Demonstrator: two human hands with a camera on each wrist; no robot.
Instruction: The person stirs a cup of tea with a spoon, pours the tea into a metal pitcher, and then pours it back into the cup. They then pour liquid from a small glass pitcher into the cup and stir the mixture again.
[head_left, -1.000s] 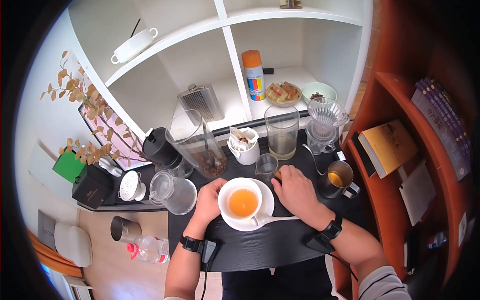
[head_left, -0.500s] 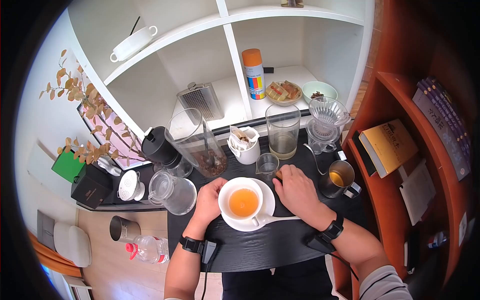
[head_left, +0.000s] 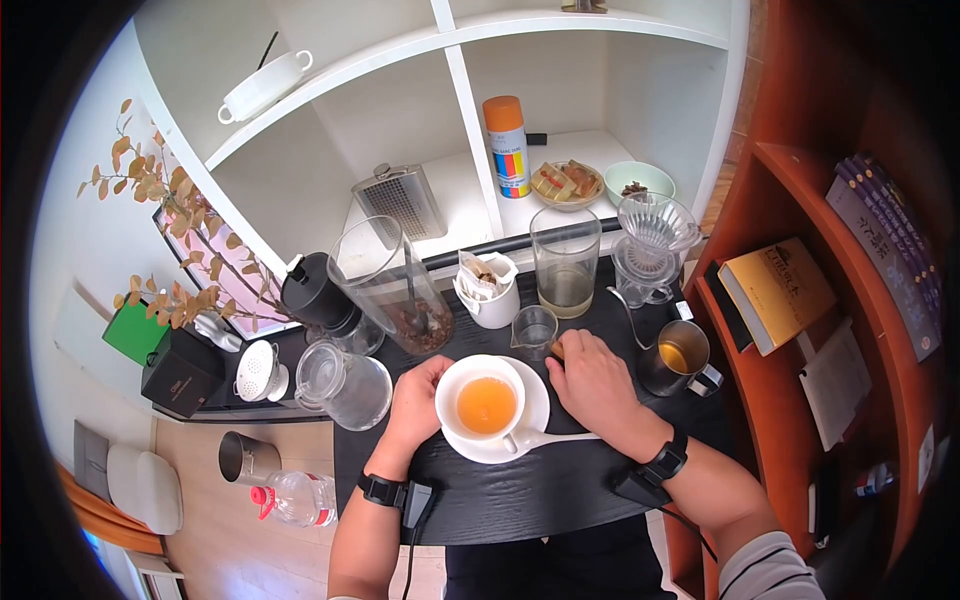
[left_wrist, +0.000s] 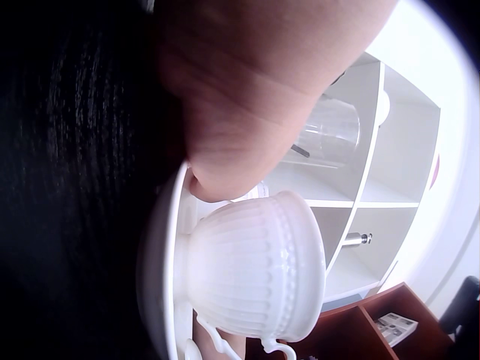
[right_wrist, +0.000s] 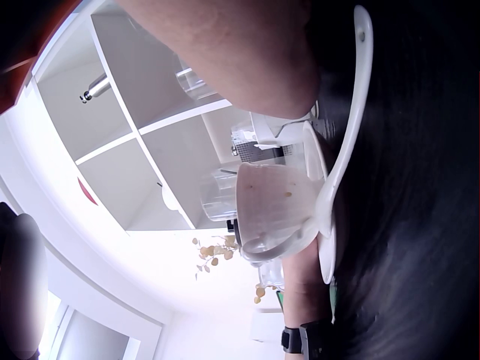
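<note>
**Cup (left_wrist: 255, 262) nearer our left hand (head_left: 414, 402)**

It stands upright on the saucer (head_left: 538, 402), just right of that hand; our right hand (head_left: 600, 385) lies farther off. The spoon (head_left: 565, 437) points rightward. Fingertips hidden, we cannot tell how narrow either grip is.

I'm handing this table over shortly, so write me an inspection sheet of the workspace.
Surface: black table, no spill seen.
Job's things: white cup of amber drink upright on saucer; white spoon leaning out to the right.
Clutter: lidded glass jug, small glass beaker and metal mug close around.
Hands: left hand at the saucer's left edge; right hand beside the beaker, grip hidden.
Cables: one black cable from the left wrist, another from the right.
Surroundings: white shelf behind, plastic bottle on the floor.
</note>
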